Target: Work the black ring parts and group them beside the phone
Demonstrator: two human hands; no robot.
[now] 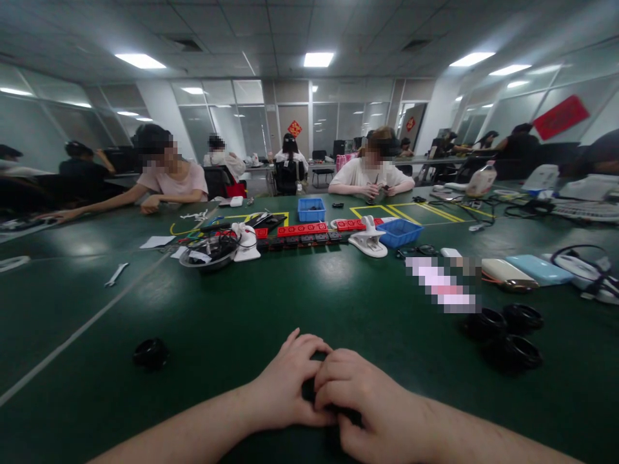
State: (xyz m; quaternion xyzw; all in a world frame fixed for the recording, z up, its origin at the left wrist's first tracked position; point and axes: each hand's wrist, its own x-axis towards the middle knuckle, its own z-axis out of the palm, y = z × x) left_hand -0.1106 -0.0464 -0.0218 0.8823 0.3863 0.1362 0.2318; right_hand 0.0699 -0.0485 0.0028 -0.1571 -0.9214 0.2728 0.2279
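My left hand point(285, 383) and my right hand point(367, 403) meet at the near edge of the green table point(300, 296), fingers curled together around a small dark object point(312, 390) that is mostly hidden between them. One black ring point(151, 353) lies alone to the left of my left hand. A group of three black rings point(505, 335) lies to the right, beyond my right hand.
Mid-table stand red and black blocks point(302, 233), two blue bins point(399, 232), a white clamp point(368, 240), a bowl of cables point(209, 251) and a wrench point(116, 274). Power banks point(525, 272) lie at right. Other people sit across the table.
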